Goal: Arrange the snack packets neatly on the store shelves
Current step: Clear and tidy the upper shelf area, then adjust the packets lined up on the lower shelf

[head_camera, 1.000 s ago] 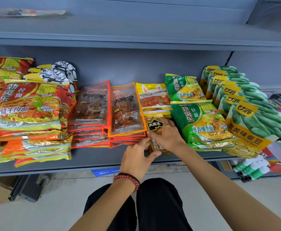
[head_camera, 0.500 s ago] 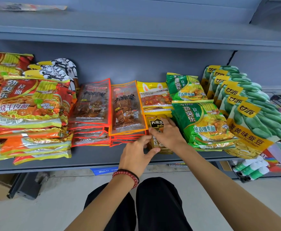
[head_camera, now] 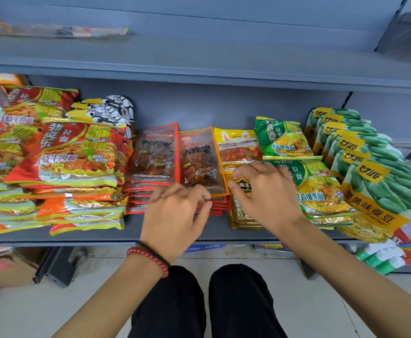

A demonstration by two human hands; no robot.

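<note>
Hands have split since the earlier frame: the left hand (head_camera: 175,215) moved off the dark yellow packets (head_camera: 242,215) to the orange-edged skewer packets (head_camera: 197,157), and the right hand (head_camera: 265,193) stayed put. Grey metal shelf (head_camera: 102,234) over a pale floor (head_camera: 321,313), with red noodle packets (head_camera: 72,154) stacked left and green bean packets (head_camera: 382,181) and green noodle packets (head_camera: 316,189) right. Left fingers curl at the skewer stack's lower edge, pinch unclear; right hand is spread flat on the dark yellow packets mid-shelf.

Two hands (head_camera: 175,215) (head_camera: 265,193), two green noodle packets (head_camera: 282,137) (head_camera: 316,186), one red bracelet (head_camera: 148,258)
</note>
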